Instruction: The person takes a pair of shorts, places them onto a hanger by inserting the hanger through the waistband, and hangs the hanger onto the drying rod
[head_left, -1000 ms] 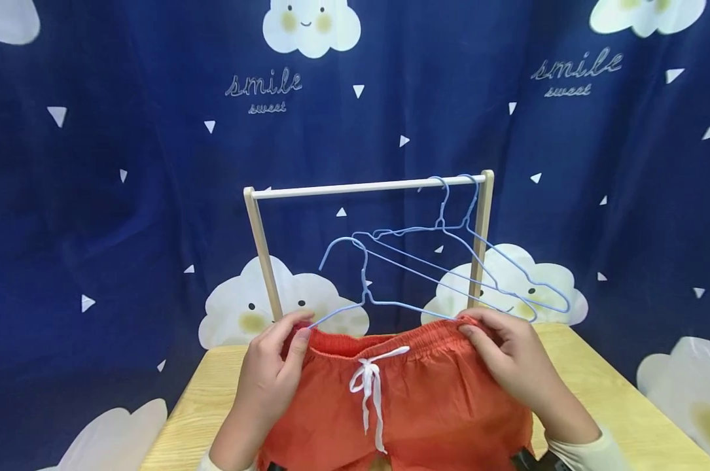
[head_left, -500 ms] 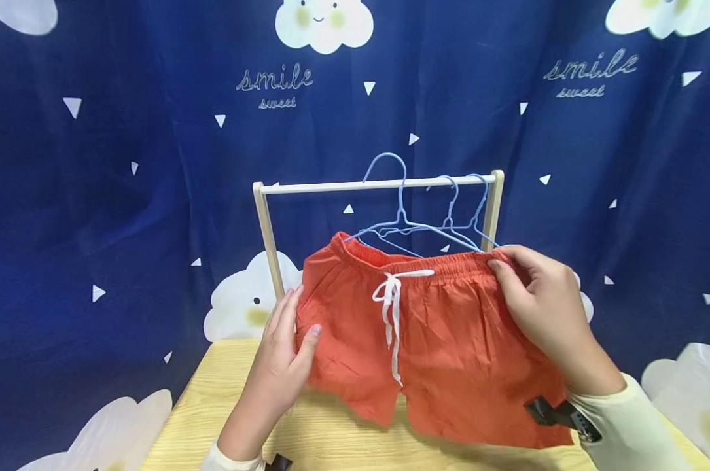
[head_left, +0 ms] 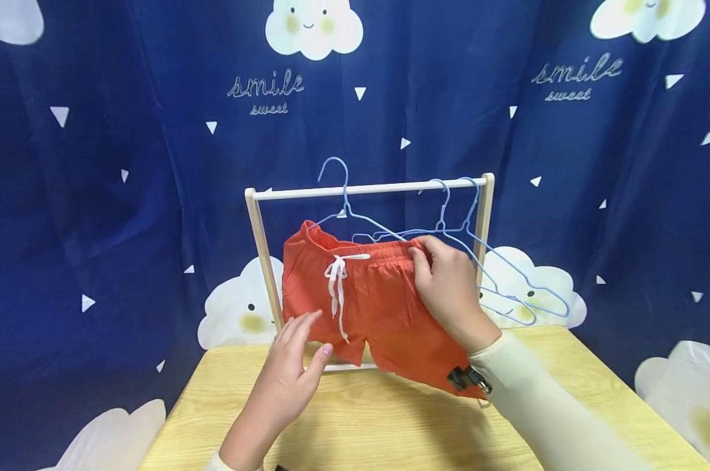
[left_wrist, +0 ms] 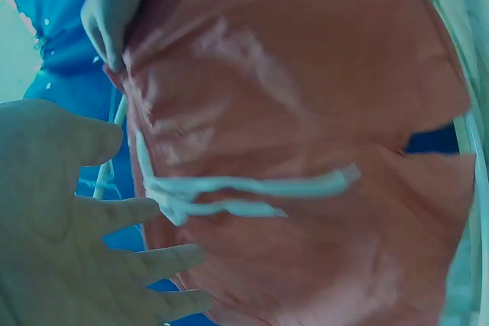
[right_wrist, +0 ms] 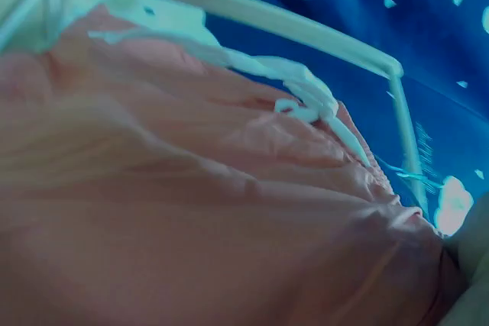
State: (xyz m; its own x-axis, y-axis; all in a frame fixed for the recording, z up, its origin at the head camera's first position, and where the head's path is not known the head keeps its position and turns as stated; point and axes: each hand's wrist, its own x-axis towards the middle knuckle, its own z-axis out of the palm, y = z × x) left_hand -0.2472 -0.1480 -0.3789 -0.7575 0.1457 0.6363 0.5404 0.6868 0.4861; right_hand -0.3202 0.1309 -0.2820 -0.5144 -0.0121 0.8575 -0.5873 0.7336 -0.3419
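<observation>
Orange-red shorts (head_left: 390, 304) with a white drawstring (head_left: 338, 281) hang spread out on a blue wire hanger (head_left: 347, 190), in front of the small rack. My right hand (head_left: 449, 284) pinches the waistband at its right end, together with the hanger's end hidden inside the cloth. The hanger's hook stands near the rack's white rod (head_left: 384, 188); whether it touches cannot be told. My left hand (head_left: 286, 373) is below and left of the shorts, fingers spread, holding nothing. In the left wrist view the spread fingers (left_wrist: 172, 261) lie before the shorts' waistband.
Two bare blue hangers (head_left: 469, 226) hang at the right end of the rod, behind my right hand. The rack has wooden side posts (head_left: 264, 261) and stands on a light wooden table (head_left: 355, 425). A dark blue curtain with clouds (head_left: 154, 196) is behind.
My left hand has let go of the waistband and dropped away below it. My right hand has raised the shorts on the hanger, then moved them left, toward the rod.
</observation>
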